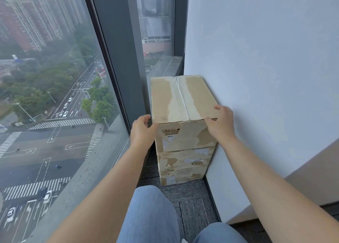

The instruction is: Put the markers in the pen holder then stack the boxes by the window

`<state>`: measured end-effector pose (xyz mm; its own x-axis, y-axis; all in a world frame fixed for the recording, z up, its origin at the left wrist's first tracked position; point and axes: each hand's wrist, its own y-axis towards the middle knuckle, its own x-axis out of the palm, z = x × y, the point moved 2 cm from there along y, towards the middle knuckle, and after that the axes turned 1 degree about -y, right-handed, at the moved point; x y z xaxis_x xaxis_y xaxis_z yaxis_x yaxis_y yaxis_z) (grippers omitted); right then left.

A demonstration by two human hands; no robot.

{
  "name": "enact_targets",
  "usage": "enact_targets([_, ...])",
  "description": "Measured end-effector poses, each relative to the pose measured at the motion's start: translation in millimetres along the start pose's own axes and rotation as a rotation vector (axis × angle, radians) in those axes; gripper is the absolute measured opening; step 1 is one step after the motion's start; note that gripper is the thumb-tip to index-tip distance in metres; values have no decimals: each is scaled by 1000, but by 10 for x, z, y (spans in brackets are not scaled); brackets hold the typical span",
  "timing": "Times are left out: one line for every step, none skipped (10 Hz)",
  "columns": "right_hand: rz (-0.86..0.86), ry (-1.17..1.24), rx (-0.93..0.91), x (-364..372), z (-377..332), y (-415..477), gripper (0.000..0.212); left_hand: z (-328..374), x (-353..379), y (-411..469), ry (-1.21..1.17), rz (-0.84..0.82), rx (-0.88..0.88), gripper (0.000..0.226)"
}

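Three brown cardboard boxes stand stacked in the corner between the window and the wall. The top box [183, 97] has taped flaps and lies square on the middle box [185, 157], which sits on the bottom box [181, 176] on the floor. My left hand [142, 130] curls around the top box's near left corner. My right hand [221, 125] grips its near right corner, fingers on the lid and thumb on the front face. No markers or pen holder are in view.
A floor-to-ceiling window [55, 77] runs along the left, with a dark frame post [121, 50] just behind the stack. A white wall [266, 77] touches the stack's right side. My knees in blue jeans [150, 215] are over grey carpet [192, 206].
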<state>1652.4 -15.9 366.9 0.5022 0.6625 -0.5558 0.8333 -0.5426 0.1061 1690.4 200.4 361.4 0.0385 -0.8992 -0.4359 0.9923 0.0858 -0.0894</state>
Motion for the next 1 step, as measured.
enact_targets([77, 110, -155, -413, -301, -181, 41, 345, -248, -322, -83, 84, 258, 41])
